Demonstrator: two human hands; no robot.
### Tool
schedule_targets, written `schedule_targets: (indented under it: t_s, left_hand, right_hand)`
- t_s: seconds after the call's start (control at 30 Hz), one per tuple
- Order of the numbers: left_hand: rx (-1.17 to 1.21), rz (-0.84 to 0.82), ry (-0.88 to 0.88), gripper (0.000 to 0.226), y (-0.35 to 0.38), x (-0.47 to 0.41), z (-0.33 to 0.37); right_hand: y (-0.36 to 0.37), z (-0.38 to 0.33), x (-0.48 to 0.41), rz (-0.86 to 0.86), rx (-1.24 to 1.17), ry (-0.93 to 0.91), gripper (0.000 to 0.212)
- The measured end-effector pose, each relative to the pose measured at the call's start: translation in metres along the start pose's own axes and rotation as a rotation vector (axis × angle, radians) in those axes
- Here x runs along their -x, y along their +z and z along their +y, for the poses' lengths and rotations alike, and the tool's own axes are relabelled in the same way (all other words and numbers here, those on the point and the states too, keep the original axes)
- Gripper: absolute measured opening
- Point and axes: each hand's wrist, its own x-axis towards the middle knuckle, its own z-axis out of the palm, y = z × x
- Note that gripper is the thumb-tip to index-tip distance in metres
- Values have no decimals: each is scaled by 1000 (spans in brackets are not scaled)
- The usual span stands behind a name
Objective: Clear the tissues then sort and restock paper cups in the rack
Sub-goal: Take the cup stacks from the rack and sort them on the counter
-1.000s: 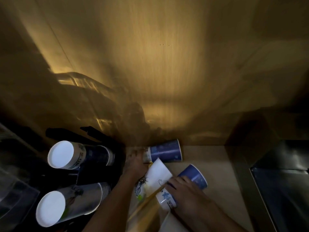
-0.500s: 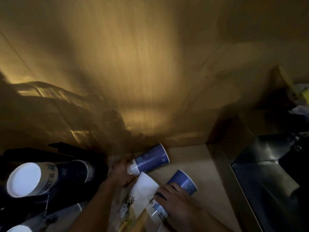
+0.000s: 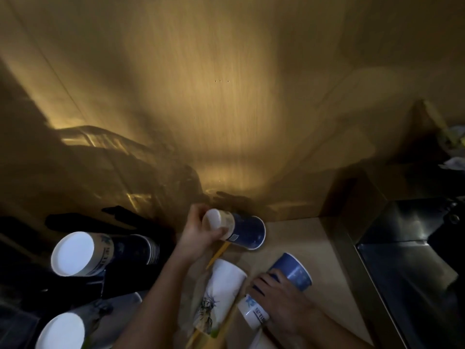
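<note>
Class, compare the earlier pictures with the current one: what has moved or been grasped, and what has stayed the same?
The left hand has taken the far blue cup by its base and lifted it off the counter. The right hand still grips the near blue cup; the white cup still lies between them.

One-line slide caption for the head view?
Left hand lifts a blue paper cup; right hand holds another cup beside the rack stacks.

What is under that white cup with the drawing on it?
The white cup lies on its side on the tan counter, over a crinkly clear wrapper. A thin yellowish strip pokes out near its rim. Whatever lies directly beneath is covered.
</note>
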Motion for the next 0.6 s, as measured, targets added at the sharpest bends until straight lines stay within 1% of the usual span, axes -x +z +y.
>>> schedule_targets:
  t_s: [0.03,0.1,0.17,0.23,0.3,0.43,0.47,0.53,0.6]
  left_hand:
    - [-25,9,49,57,2,1,10]
    - [-78,17,120,61,5,5,28]
    - [-84,22,173,65,8,12,46]
    - [-75,39,216,68,11,19,59]
    - [-78,54,246,69,15,25,68]
    - [-134,-6,311,67,30,40,77]
    - [-154,-35,311,66,36,44,77]
    - [-209,-82,293,65,47,52,74]
    - [-308,-123,272,67,59,58,69]
  right_hand:
    - [3,2,1,-4,-15,4,48]
    - [6,7,3,7,-4,68,51]
    - [0,15,8,15,5,196,57]
    - [-3,29,13,42,-57,325,65]
    - [-6,42,21,143,-198,529,65]
    - [-27,65,39,473,-541,911,63]
    - [-33,70,42,548,-620,969,62]
    - [-46,78,48,635,-743,1039,60]
    - [-55,85,53,702,-892,1051,61]
